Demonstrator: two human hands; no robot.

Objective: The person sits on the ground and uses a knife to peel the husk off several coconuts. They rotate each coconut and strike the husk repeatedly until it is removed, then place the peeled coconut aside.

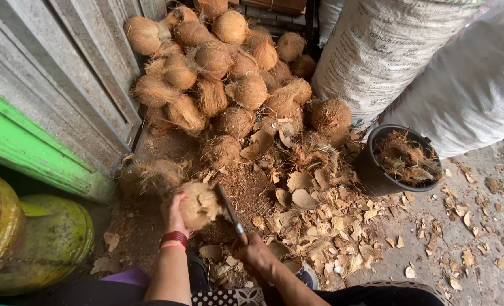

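Observation:
My left hand (174, 214) grips a husked brown coconut (198, 204) low in the middle of the head view, a red band on its wrist. My right hand (253, 252) is closed on the handle of a long knife (229, 211) whose blade points up and rests against the coconut's right side. Behind them a big heap of several fibrous coconuts (223, 73) leans against a grey wooden wall.
Shell chips and husk scraps (320, 221) litter the ground to the right. A black bucket (376, 178) holds husk fibre. Large white sacks (433, 62) stand at the upper right. A green plank (31, 147) and yellow-green containers (48, 243) sit at the left.

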